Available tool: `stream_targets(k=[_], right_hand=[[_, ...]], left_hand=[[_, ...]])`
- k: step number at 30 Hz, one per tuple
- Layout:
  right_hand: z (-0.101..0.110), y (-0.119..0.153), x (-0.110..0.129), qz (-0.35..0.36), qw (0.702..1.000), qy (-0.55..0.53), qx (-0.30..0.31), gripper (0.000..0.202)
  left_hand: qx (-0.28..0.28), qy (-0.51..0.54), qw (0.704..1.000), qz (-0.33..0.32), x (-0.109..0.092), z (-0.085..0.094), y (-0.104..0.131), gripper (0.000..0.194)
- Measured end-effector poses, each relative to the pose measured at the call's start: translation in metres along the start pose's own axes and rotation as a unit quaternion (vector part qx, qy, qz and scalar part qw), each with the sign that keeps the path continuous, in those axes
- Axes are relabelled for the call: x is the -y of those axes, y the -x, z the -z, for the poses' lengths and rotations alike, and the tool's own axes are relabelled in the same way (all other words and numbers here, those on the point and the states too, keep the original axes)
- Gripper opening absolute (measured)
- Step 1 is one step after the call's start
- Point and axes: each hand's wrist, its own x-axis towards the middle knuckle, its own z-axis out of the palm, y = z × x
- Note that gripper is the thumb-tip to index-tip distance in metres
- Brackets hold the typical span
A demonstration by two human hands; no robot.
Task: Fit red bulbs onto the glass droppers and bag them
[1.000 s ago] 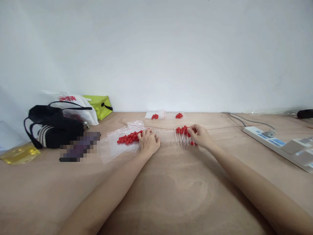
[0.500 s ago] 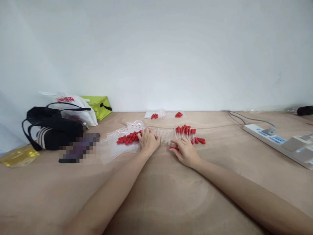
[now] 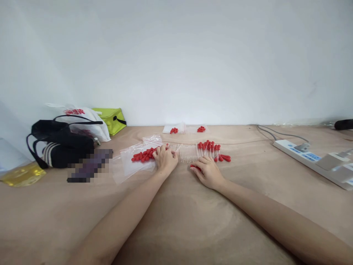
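My left hand is closed in a pinch, with a thin clear glass tube slanting up from its fingertips. It rests beside a pile of red rubber bulbs lying on clear zip bags. My right hand is curled around a red rubber bulb, mostly hidden by its fingers. Between and beyond my hands lies a row of clear glass dropper tubes. Right of that row are droppers with red bulbs fitted on their ends. A few loose red bulbs lie by them.
At the back, small bags hold more red pieces. On the left stand a black bag, a white plastic bag, a lime-green box bag and a yellow pouch. A white power strip with cables lies right.
My left hand has drawn slightly left, away from the tube row, and a slanting tube now shows at its fingertips. My right fingers cover more of the red bulb.
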Motion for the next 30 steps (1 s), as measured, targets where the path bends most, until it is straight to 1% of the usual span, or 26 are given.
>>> stream_targets(k=[2, 3, 5, 7, 9, 11, 15, 17, 19, 22, 25, 30], right_hand=[[0.0, 0.0, -0.002, -0.02, 1.0, -0.01, -0.013, 0.019], [-0.001, 0.0, -0.003, -0.03, 0.999, -0.019, -0.019, 0.019], [-0.001, 0.0, -0.006, -0.046, 0.998, -0.039, -0.029, 0.017], [-0.001, 0.0, -0.008, -0.052, 0.997, -0.055, -0.034, 0.014], [-0.002, 0.0, -0.008, -0.047, 0.996, -0.064, -0.034, 0.012], [-0.002, 0.0, -0.008, -0.036, 0.997, -0.063, -0.028, 0.01], [-0.002, 0.0, -0.007, -0.018, 0.999, -0.051, -0.008, 0.009], [-0.002, 0.0, -0.007, -0.017, 0.998, -0.053, -0.005, 0.01], [-0.002, 0.0, -0.007, -0.017, 0.998, -0.065, -0.007, 0.01], [-0.003, 0.001, -0.008, -0.017, 0.996, -0.083, -0.006, 0.011], [-0.002, 0.001, -0.007, -0.011, 0.996, -0.083, -0.002, 0.01], [0.002, 0.0, -0.004, 0.016, 0.996, -0.092, 0.01, 0.009]], left_hand=[[-0.002, 0.027, 0.999, -0.027, 0.004, 0.006, 0.006, 0.017], [0.004, 0.042, 0.998, -0.051, 0.006, 0.01, 0.01, 0.016], [0.031, 0.067, 0.992, -0.107, 0.013, 0.02, 0.02, 0.013], [0.066, 0.08, 0.984, -0.147, 0.021, 0.03, 0.029, 0.01], [0.092, 0.084, 0.979, -0.159, 0.028, 0.038, 0.035, 0.009], [0.102, 0.088, 0.979, -0.155, 0.031, 0.042, 0.037, 0.007], [0.121, 0.105, 0.971, -0.179, 0.024, 0.036, 0.033, 0.018], [0.139, 0.106, 0.968, -0.181, 0.017, 0.03, 0.03, 0.015], [0.148, 0.101, 0.97, -0.164, 0.011, 0.026, 0.028, 0.012], [0.14, 0.1, 0.972, -0.159, 0.007, 0.024, 0.027, 0.011], [0.132, 0.119, 0.965, -0.192, 0.006, 0.027, 0.029, 0.013], [0.137, 0.145, 0.949, -0.243, 0.007, 0.031, 0.032, 0.013]])
